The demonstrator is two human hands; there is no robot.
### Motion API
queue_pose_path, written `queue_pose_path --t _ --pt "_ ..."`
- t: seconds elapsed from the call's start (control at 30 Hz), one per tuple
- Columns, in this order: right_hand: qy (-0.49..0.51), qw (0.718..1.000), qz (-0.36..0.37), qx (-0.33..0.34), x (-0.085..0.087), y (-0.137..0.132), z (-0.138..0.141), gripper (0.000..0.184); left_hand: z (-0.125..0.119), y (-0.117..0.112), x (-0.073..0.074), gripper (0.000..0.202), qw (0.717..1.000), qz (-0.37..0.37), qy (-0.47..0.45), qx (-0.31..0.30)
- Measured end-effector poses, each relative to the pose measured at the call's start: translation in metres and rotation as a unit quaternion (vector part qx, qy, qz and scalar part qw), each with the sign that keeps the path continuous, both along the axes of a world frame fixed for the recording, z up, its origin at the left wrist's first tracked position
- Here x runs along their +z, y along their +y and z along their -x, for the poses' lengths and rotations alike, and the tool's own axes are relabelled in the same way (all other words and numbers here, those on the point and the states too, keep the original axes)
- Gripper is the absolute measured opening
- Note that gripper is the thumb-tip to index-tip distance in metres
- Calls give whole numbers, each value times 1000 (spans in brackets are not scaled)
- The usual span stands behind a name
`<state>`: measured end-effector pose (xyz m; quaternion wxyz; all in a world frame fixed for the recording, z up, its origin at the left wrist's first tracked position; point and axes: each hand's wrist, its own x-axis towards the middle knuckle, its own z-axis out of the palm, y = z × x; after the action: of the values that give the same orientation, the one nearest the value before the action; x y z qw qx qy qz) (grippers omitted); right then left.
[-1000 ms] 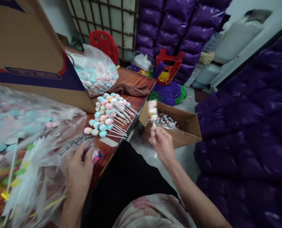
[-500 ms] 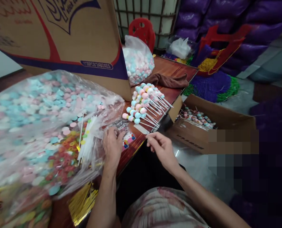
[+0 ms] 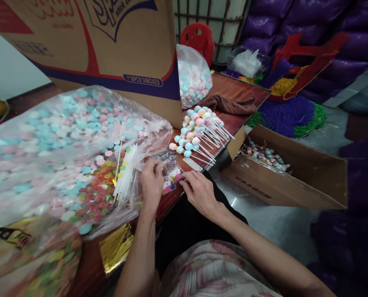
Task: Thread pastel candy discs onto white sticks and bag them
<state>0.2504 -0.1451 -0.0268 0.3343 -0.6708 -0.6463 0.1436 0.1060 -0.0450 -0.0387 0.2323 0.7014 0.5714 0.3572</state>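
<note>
Small clear printed plastic bags (image 3: 170,181) lie at the table edge between my hands. My left hand (image 3: 151,181) is closed beside them, thumb and fingers pinched together; what is in the pinch, if anything, is too small to see. From the other side, my right hand (image 3: 200,194) pinches the right edge of a bag. Just beyond is a pile of candy skewers (image 3: 199,128), pastel balls on white sticks. By my left hand are loose white sticks (image 3: 125,169) and colourful gummy rings (image 3: 101,187).
A big clear bag of pastel candies (image 3: 69,123) covers the left, before a large carton (image 3: 115,62). Gold twist ties (image 3: 117,247) lie near my left forearm. An open cardboard box (image 3: 264,185) with finished-looking skewers stands right. A brown cloth (image 3: 230,104) lies farther back.
My right hand has come left to the bag's edge, and my left hand's fingers have drawn together into a pinch. The view has shifted, so everything sits farther right.
</note>
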Motion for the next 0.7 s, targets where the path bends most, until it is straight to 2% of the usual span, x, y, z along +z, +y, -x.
queue_pose_path --t 0.07,0.2,0.33,0.5,0.7 --pt "-55 998 7 4 2 5 4 14 11 -3 2 22 1000 -18 -18 13" --pt "-170 985 18 30 3 16 23 26 27 -10 5 29 999 -27 18 28" --pt "-224 973 23 53 -4 21 41 17 34 -12 0 30 999 -19 19 45" --pt "-187 981 40 30 -8 23 39 26 36 -14 -5 28 998 -7 -43 49" --pt "-53 998 33 5 -2 25 21 23 33 -26 10 29 993 42 -102 31"
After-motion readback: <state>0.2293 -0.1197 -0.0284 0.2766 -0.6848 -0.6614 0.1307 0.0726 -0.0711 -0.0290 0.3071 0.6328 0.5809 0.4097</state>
